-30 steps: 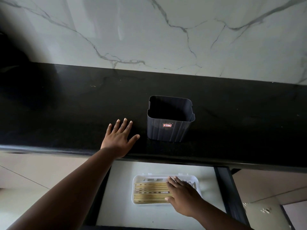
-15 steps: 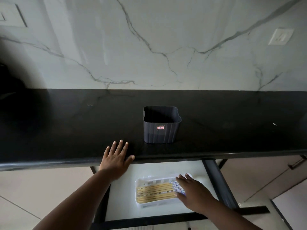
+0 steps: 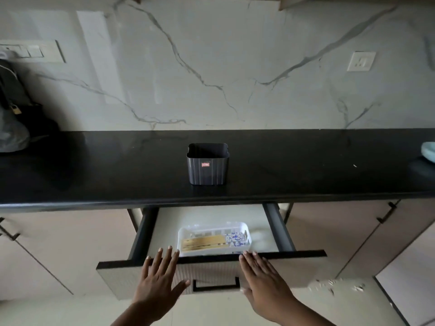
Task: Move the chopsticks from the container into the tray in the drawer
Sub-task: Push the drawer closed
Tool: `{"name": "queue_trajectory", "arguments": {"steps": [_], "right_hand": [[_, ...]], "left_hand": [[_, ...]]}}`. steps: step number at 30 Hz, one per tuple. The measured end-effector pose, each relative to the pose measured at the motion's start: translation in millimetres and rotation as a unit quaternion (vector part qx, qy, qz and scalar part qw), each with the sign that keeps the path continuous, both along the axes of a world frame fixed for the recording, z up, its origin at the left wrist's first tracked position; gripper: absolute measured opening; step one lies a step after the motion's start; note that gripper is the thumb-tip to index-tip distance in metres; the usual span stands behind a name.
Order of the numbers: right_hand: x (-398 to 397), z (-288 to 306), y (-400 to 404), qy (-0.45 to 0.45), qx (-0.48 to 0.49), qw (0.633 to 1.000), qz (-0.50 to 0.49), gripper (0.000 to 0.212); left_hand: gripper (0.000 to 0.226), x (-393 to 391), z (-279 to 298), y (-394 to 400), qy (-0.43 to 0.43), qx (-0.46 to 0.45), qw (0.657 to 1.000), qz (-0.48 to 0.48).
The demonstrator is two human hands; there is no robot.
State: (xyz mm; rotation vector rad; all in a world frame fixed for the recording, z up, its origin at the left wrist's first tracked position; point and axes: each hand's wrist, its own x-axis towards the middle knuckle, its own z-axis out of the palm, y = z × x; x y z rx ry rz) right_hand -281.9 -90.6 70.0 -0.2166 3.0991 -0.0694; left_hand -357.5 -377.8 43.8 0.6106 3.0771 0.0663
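A dark ribbed container (image 3: 208, 164) stands on the black countertop (image 3: 94, 175); nothing shows above its rim. Below it the drawer (image 3: 150, 234) is pulled out. Inside sits a white tray (image 3: 244, 229) holding wooden chopsticks (image 3: 204, 241) with blue-patterned ends, lying flat side by side. My left hand (image 3: 159, 278) rests flat with fingers spread on the drawer front, left of the black handle (image 3: 216, 285). On the other side of the handle my right hand (image 3: 264, 280) lies flat on the same front. Neither hand holds anything.
A dark bag with a padlock (image 3: 14, 100) sits at the counter's far left. A pale blue object (image 3: 428, 150) pokes in at the far right. Closed cabinet doors flank the drawer. Crumbs lie on the floor at the right (image 3: 329, 284). Wall sockets sit on the marble backsplash.
My left hand has left the countertop and my right hand has left the tray; both now lie on the drawer front. The view has pulled back from the counter.
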Motion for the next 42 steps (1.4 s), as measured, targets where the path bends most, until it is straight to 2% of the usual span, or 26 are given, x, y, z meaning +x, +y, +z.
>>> {"name": "queue_trajectory", "arguments": {"steps": [3, 6, 10, 13, 16, 20, 26, 29, 33, 35, 38, 40, 42], "right_hand": [[18.5, -11.5, 3.0, -0.046, -0.019, 0.999, 0.0, 0.077], [20.2, -7.3, 5.4, -0.047, -0.014, 0.999, 0.016, 0.072], [18.9, -3.6, 4.4, -0.082, -0.009, 0.996, 0.017, 0.073], [18.7, 1.1, 1.4, -0.104, 0.0, 0.994, 0.013, 0.078], [15.4, 4.4, 1.0, -0.12, -0.001, 0.993, 0.015, 0.083], [1.2, 2.4, 5.7, -0.126, 0.013, 0.992, 0.019, 0.086], [-45.5, -0.3, 9.8, -0.128, 0.022, 0.992, 0.0, 0.089], [-80.4, 2.6, 14.5, -0.138, 0.03, 0.99, -0.013, 0.089], [-132.7, 17.0, 16.9, -0.154, 0.061, 0.986, -0.026, 0.088], [-156.3, 22.5, 18.0, -0.155, 0.077, 0.984, -0.035, 0.086], [-175.8, 33.7, 10.8, -0.105, 0.076, 0.991, -0.026, 0.065], [-177.6, 42.0, 2.3, 0.005, 0.057, 0.998, 0.022, 0.035], [-182.5, 48.2, -3.7, 0.133, 0.0, 0.991, 0.033, 0.008]], "left_hand": [[0.081, 29.0, 10.0, -12.0, 0.011, -0.019, 1.0, -0.004], [0.08, 37.0, 14.6, -18.1, 0.054, -0.048, 0.997, -0.01], [0.089, 35.7, 16.8, -15.0, 0.04, -0.083, 0.996, 0.003], [0.105, 34.7, 11.5, -16.8, 0.03, -0.059, 0.997, 0.028], [0.113, 29.3, 5.4, -15.2, 0.005, -0.024, 1.0, 0.016], [0.121, 17.1, 4.7, -10.7, 0.011, -0.042, 0.999, -0.026], [0.14, -27.4, 6.0, -4.0, 0.035, -0.022, 0.998, -0.056], [0.135, -61.6, 2.6, 0.1, 0.053, -0.006, 0.995, -0.08], [0.152, -116.0, 6.6, 3.8, 0.089, -0.001, 0.991, -0.101], [0.148, -143.0, 13.4, 6.3, 0.111, -0.008, 0.986, -0.125], [0.126, -177.1, 26.7, 15.3, 0.137, -0.017, 0.972, -0.189], [0.108, -196.0, 34.2, 23.8, 0.171, -0.015, 0.956, -0.236], [0.093, -216.4, 45.1, 33.1, 0.195, 0.032, 0.952, -0.233]]}}
